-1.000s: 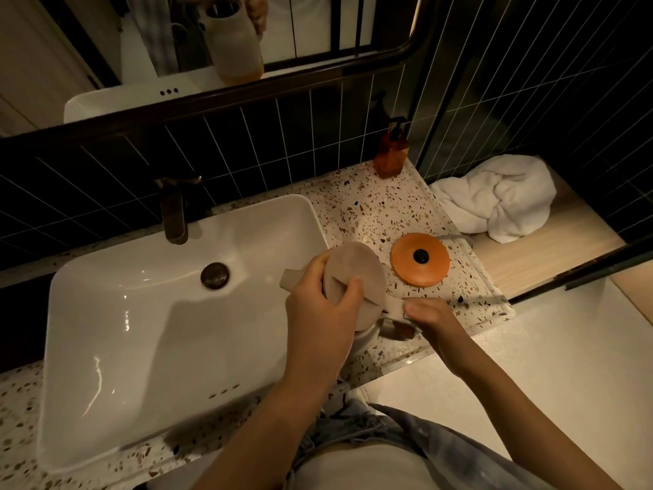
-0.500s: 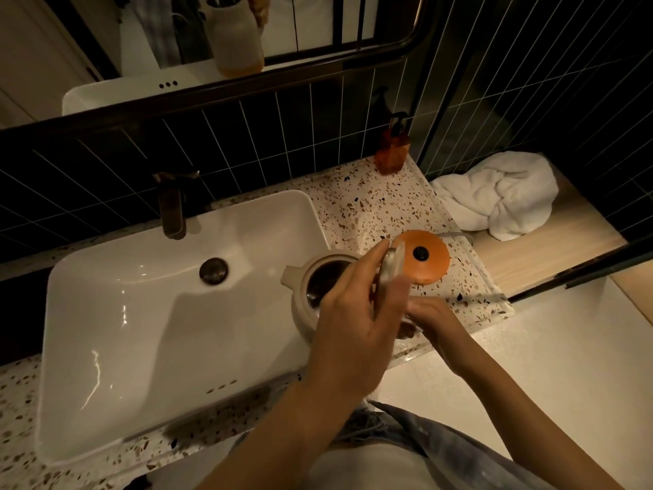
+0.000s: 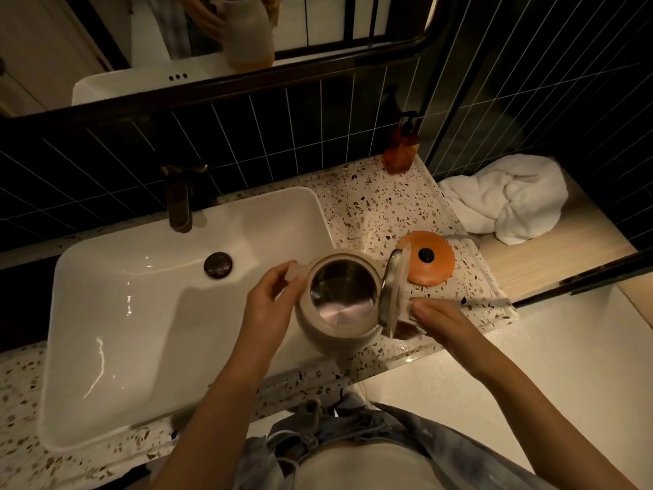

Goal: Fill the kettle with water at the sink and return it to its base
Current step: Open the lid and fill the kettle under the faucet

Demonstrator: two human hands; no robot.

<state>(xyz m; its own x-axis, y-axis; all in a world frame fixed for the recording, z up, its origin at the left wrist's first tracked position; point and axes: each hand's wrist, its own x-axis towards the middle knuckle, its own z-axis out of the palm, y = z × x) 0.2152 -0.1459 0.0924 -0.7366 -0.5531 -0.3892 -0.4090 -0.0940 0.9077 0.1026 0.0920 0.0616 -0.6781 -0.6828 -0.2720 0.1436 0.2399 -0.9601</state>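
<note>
A: Where is the kettle (image 3: 339,305)?

B: At the right edge of the sink (image 3: 148,313), over the speckled bench (image 3: 374,206). Its lid (image 3: 390,288) stands up on the handle side and the steel inside is bare; I cannot tell if any water is in it.

A: And the 2 hands?

B: The left hand (image 3: 268,305) is on the spout side, fingers (image 3: 282,277) curled and pinching the spout. The right hand (image 3: 441,320) is at the handle, fingers pressed together along it; the handle itself is mostly hidden.

A: What lies around?

B: The orange base (image 3: 429,263) sits on the bench just right of the kettle, partly covered by the raised lid. A soap bottle (image 3: 401,150) stands at the back by the tiled wall, a white towel (image 3: 509,196) is heaped on the wooden ledge to the right, and the tap (image 3: 180,199) rises behind the sink, well left of the kettle. The drain (image 3: 218,265) is between them.
</note>
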